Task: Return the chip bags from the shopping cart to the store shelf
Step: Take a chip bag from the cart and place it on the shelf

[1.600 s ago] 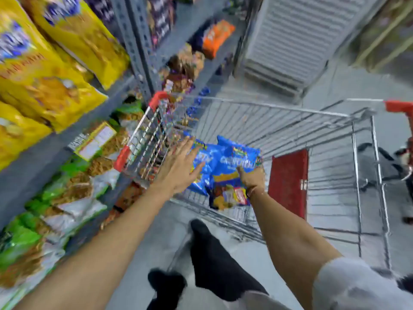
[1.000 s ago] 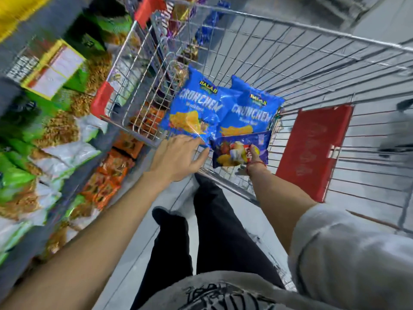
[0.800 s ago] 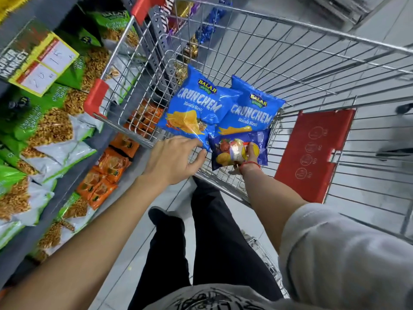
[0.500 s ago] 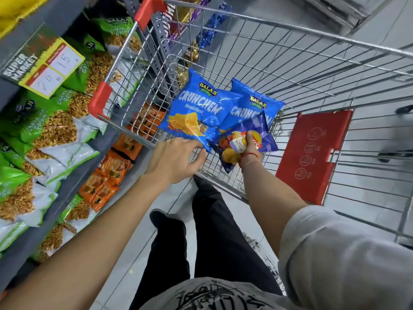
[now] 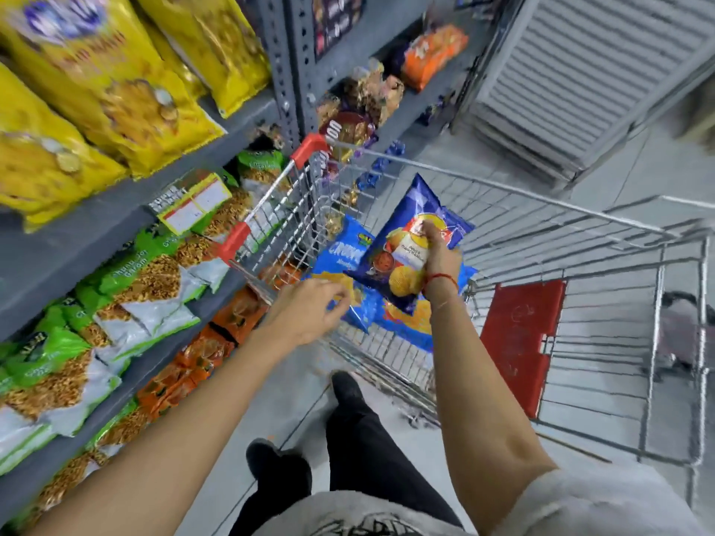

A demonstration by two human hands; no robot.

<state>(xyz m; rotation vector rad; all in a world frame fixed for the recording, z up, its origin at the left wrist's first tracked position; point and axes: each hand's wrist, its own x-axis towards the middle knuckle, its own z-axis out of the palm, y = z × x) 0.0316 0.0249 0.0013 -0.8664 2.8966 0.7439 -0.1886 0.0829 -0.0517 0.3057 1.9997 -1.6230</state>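
Note:
A wire shopping cart with red corner caps stands in front of me, beside the store shelf on my left. My right hand grips a dark blue chip bag and holds it raised above the cart's near corner. Below it lie two light blue Crunchem bags in the cart. My left hand hovers at the cart's near rim beside the blue bags, fingers loosely curled and holding nothing.
The grey shelves carry yellow bags on top, green-and-white bags below, orange packs under those. A red child-seat flap sits in the cart. A grey shutter stands behind. My legs are on the grey floor.
My right hand has lifted the dark blue bag up out of the cart. My left hand has let go of the cart's rim. The view has tilted up toward the shelves.

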